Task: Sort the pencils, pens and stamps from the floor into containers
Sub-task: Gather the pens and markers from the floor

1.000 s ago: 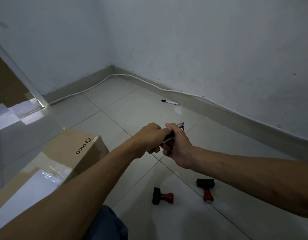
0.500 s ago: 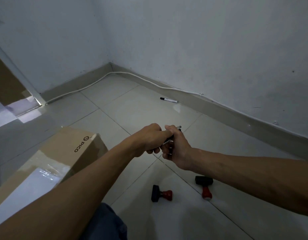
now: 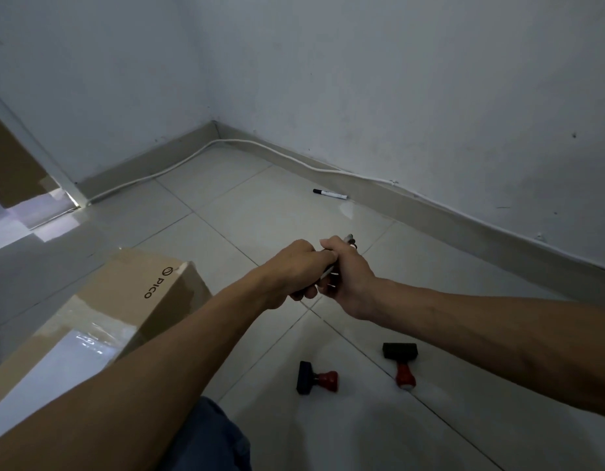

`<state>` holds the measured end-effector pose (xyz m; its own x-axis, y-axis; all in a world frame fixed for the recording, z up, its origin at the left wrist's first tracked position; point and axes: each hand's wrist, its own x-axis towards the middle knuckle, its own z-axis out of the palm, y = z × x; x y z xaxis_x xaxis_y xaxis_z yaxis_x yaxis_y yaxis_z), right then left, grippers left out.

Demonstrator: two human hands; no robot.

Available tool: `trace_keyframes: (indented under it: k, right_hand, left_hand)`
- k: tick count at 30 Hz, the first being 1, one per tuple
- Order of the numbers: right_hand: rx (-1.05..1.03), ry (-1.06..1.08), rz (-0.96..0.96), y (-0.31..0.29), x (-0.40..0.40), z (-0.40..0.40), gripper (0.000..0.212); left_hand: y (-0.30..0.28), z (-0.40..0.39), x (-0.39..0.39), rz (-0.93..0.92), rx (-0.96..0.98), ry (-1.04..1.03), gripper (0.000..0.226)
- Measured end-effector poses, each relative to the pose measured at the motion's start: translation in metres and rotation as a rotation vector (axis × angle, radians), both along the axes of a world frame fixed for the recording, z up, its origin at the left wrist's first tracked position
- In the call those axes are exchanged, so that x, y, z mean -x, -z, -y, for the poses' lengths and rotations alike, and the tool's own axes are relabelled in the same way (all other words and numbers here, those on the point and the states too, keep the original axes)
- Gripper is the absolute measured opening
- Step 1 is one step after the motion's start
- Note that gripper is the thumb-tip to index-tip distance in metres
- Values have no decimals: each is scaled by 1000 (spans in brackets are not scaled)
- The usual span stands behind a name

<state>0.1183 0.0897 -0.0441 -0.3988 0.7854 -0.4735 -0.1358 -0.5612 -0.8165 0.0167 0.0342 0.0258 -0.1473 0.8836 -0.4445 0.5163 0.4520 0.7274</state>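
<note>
Both hands, left point(image 3: 296, 268) and right point(image 3: 350, 277), clenched around a pen bundle point(image 3: 348, 238) mid-frame. Stray pen point(image 3: 330, 194) at twelve o'clock, two stamps point(image 3: 316, 378) point(image 3: 401, 363) at six. Best squared and gripped firmly before reaching again.

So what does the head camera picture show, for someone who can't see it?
Both hands, left hand and right hand, grip a bundle of pens above a tiled floor. Two stamps and one marker lie there, beside a cardboard box.
</note>
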Motion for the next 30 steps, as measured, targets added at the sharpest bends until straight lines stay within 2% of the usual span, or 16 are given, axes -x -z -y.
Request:
trace_keyframes:
  k: [3,7,11,17,21,26,28,30]
  right_hand:
    - [-62,37,-1,-12,3,-7,23]
    - [-94,73,-24,-28,4,-15,23]
    - [-40,102,-103,-43,9,-17,19]
    - [23,159,-197,-62,13,-19,26]
    - [26,248,-249,-79,16,-20,29]
    - [-83,251,-303,-107,23,-12,32]
    - [-75,216,-312,-103,33,1,29]
    - [-54,165,-287,-94,41,14,28]
  left_hand:
    - [-5,-2,1,73,-8,-77,31]
    - [-7,-4,0,273,-5,-215,44]
    - [-14,-4,-1,504,12,-363,45]
    - [-24,-2,-4,668,119,-576,72]
    - [-27,-2,-4,801,136,-711,75]
    - [-38,-2,-5,1173,98,-857,80]
    - [-42,-2,-6,1341,22,-938,69]
    - [-46,-1,-7,1364,-26,-1055,50]
